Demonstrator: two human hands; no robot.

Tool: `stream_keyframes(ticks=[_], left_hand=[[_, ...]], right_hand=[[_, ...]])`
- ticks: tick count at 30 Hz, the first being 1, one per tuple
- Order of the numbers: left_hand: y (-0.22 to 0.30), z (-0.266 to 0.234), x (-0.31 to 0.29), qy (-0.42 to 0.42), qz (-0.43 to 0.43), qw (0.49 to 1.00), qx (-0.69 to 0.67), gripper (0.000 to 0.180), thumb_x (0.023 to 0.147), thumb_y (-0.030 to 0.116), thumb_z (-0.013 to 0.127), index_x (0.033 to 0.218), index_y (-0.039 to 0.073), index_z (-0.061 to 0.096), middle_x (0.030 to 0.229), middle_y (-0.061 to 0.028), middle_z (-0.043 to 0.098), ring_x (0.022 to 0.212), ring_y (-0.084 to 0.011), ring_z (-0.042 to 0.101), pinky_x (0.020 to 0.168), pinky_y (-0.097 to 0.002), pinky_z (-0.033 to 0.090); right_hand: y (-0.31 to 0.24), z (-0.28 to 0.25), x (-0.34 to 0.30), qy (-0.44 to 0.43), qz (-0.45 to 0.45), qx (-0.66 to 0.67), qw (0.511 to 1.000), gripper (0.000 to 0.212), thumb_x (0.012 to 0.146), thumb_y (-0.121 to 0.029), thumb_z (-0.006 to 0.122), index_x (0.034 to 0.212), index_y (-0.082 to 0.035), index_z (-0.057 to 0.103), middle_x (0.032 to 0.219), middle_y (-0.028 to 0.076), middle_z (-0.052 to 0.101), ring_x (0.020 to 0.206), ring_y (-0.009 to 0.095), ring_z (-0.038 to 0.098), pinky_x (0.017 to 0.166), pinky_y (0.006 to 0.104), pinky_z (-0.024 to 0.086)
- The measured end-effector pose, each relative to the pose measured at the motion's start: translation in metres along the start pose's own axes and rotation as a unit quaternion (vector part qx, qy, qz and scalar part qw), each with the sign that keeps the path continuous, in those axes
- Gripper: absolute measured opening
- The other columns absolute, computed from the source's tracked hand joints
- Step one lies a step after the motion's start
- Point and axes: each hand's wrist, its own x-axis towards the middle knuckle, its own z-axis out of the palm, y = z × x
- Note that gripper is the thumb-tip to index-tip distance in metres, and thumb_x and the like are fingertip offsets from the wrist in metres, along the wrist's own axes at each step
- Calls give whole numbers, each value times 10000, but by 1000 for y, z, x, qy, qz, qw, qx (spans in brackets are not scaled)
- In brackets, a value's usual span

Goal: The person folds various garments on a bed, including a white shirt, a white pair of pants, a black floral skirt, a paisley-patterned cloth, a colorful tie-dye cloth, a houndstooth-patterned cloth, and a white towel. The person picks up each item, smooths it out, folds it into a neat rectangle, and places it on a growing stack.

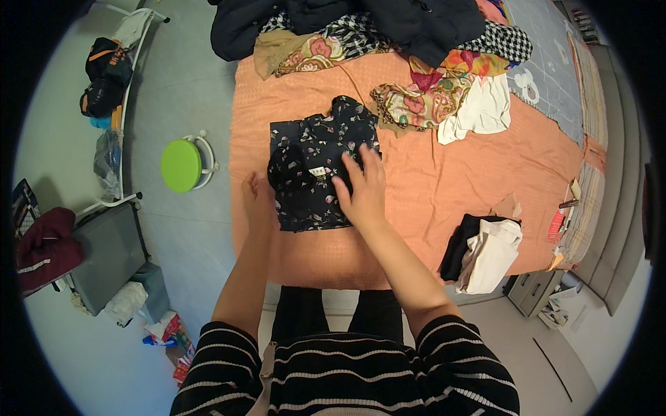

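Observation:
A black garment with a small floral print point(316, 201) lies folded into a rough rectangle on the orange bedspread point(430, 208). A white label shows near its middle, and one part of the cloth sticks out at the far edge. My right hand point(364, 187) rests on the garment's right side with the fingers spread. Beside its left edge is my left hand point(257, 197), fingers loosely extended, with nothing visible in it. Whether that hand touches the cloth I cannot tell.
Dark clothes point(333, 21) and patterned scarves point(423, 104) are heaped at the far side, with a white garment point(479, 111) beside them. Folded white and black clothes point(489, 256) lie at the right. A green stool point(182, 166) stands on the floor left of the bed.

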Motion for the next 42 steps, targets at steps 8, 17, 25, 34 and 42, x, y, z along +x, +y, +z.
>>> stream_keyframes(ticks=[8, 17, 25, 34, 42], left_hand=[[42, 59, -26, -86, 131, 871, 466, 945, 692, 369, 781, 1375, -52, 282, 1303, -271, 408, 1207, -362, 431, 1024, -440, 340], [24, -3, -72, -246, 454, 786, 340, 334, 648, 69, 683, 959, -5, 585, 935, -158, 562, 946, -352, 529, 957, -432, 393], [-12, 10, -8, -69, 139, 931, 331, 591, 859, 284, 621, 1292, -58, 409, 1196, -235, 518, 1127, -356, 498, 985, -401, 377], [13, 38, -2, -105, 130, 926, 337, 831, 740, 312, 760, 1328, -78, 321, 1260, -232, 458, 1178, -307, 462, 988, -366, 377], [12, 37, -9, -105, 88, 955, 265, 739, 707, 231, 784, 1269, -42, 388, 1206, -197, 512, 1119, -290, 508, 941, -356, 421]], right_hand=[[26, 9, 94, -353, 42, -115, 928, 635, 691, -382, 752, 1264, -211, 538, 1473, 149, 287, 1374, 380, 187, 1058, 643, 145], [1, -57, 56, -483, -24, 214, 849, 315, 801, -144, 631, 1060, -29, 492, 832, 205, 613, 769, 419, 589, 662, 470, 450], [2, 3, 88, -212, -80, -138, 964, 420, 806, -245, 656, 1168, -70, 535, 1167, 195, 539, 1039, 375, 527, 888, 461, 415], [-3, 16, -7, -268, -101, -145, 947, 703, 771, -515, 631, 1367, -201, 427, 1497, 156, 202, 1377, 383, 153, 1017, 670, 187], [26, 2, -20, -32, 277, 94, 956, 667, 779, -309, 708, 1301, -14, 416, 1398, 230, 330, 1283, 385, 326, 1038, 466, 307]])
